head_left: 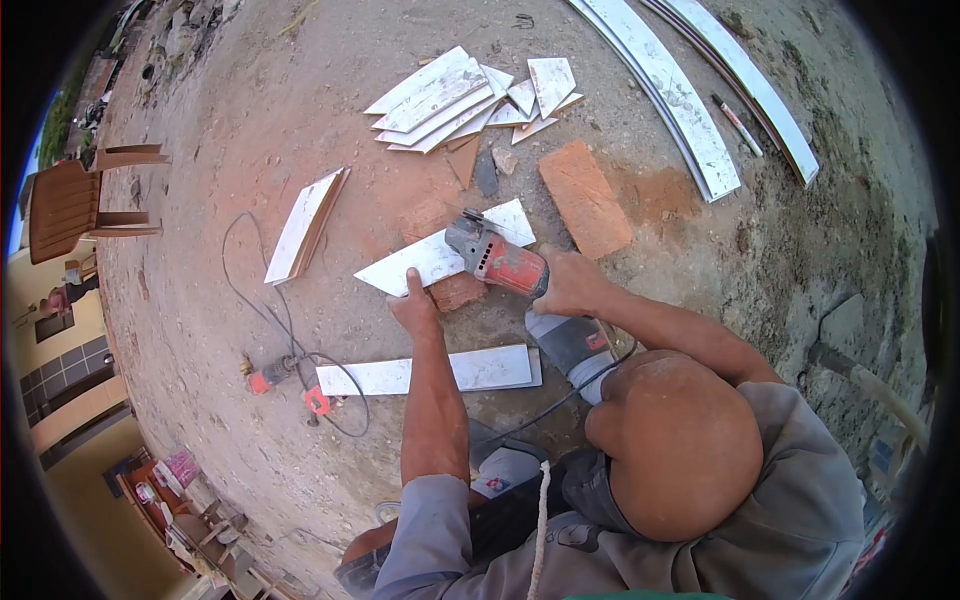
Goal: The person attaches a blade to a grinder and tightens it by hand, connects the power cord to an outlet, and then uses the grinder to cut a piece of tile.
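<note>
My left hand (415, 308) grips the near edge of a white tile strip (405, 262), with the thumb lying on its upper face. The strip has a slanted left end and rests over reddish brick pieces (458, 291). In my right hand (572, 284) is a red and grey angle grinder (512, 266), its head over the strip's right part. The disc is hard to make out there. Closer to my feet lie more tile strips (380, 378), one partly on another. A small stack of cut tiles (303, 228) sits to the left.
Beyond the work lies a pile of cut tile pieces (430, 95). An orange brick (585, 200) is to the right. Long tile strips (665, 90) and a marker (740, 128) lie at upper right. A cable (262, 310) loops near a plug connector (268, 377). A brown chair (68, 208) stands far left.
</note>
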`<control>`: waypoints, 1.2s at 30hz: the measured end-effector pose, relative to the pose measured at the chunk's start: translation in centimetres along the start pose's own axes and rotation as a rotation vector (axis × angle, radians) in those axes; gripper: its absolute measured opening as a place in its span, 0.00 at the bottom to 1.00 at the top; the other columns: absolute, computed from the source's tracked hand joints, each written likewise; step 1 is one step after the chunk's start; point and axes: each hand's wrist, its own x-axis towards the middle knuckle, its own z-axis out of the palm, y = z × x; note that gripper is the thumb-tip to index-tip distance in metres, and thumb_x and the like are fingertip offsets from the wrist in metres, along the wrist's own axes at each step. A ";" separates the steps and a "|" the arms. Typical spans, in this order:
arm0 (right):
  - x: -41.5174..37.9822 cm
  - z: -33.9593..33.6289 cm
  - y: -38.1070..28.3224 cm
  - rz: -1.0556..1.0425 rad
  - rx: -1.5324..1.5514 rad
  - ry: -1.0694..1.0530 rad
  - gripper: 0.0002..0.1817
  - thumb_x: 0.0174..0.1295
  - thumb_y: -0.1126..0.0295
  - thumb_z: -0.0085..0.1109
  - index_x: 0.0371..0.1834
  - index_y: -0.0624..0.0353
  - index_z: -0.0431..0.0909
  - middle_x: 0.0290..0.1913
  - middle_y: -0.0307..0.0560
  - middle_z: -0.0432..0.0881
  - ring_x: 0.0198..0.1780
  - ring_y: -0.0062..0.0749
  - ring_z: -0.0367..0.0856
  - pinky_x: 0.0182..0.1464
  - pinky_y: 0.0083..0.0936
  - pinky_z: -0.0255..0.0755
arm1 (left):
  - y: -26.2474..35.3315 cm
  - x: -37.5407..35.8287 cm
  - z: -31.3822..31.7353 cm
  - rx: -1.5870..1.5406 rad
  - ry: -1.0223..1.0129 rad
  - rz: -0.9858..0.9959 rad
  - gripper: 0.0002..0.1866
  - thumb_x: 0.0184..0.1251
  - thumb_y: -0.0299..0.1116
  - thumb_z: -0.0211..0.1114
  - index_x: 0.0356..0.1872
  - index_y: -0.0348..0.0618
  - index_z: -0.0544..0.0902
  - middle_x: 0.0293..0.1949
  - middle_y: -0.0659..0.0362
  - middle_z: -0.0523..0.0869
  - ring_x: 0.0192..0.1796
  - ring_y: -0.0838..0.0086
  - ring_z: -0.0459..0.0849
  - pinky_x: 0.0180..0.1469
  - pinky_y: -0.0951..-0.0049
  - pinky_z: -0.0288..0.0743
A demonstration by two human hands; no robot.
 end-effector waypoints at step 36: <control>-1.3 -1.0 0.4 0.033 -0.030 -0.039 0.35 0.39 0.60 0.70 0.50 0.67 0.70 0.40 0.68 0.83 0.46 0.60 0.83 0.49 0.45 0.77 | -0.1 0.1 0.1 0.013 -0.010 -0.011 0.31 0.63 0.39 0.71 0.54 0.20 0.70 0.50 0.42 0.81 0.50 0.61 0.81 0.53 0.64 0.75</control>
